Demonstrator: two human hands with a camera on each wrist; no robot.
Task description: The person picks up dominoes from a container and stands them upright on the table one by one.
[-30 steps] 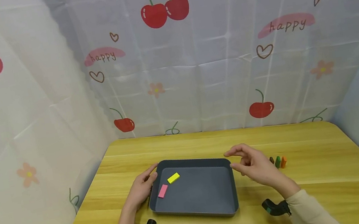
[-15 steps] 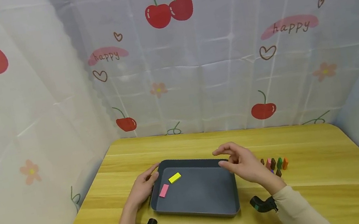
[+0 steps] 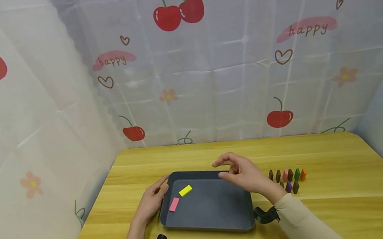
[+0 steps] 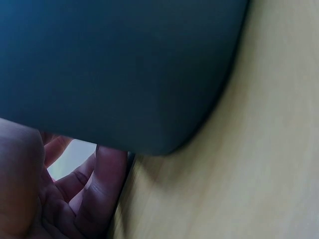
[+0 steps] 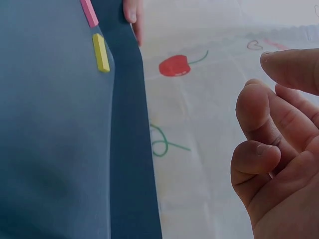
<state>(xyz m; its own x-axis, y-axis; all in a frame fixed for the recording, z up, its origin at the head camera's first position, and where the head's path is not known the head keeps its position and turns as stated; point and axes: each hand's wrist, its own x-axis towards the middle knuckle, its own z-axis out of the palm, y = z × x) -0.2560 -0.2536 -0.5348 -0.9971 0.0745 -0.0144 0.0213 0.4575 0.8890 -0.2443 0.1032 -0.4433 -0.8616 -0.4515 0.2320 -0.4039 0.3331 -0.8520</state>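
A dark grey rectangular tray (image 3: 209, 203) rests on the table, with a yellow block (image 3: 185, 190) and a pink block (image 3: 174, 204) lying flat near its left end. My left hand (image 3: 151, 200) holds the tray's left rim, thumb over the edge; in the left wrist view its fingers (image 4: 107, 174) are bent beside the tray wall. Above the tray's right side hovers my right hand (image 3: 244, 174). Its thumb and index finger stand apart and the other fingers (image 5: 254, 159) curl loosely, with nothing between them.
Several small upright blocks stand in two rows right of the tray, among them an orange block (image 3: 303, 175), a green block (image 3: 297, 174) and a purple block (image 3: 288, 186); my right wrist partly covers this group. A cherry-print curtain (image 3: 206, 70) surrounds the wooden table (image 3: 352, 168).
My right hand has moved left, from beside the tray's right edge to above the tray. More of the upright blocks on the right now show. The left hand has stayed in place.
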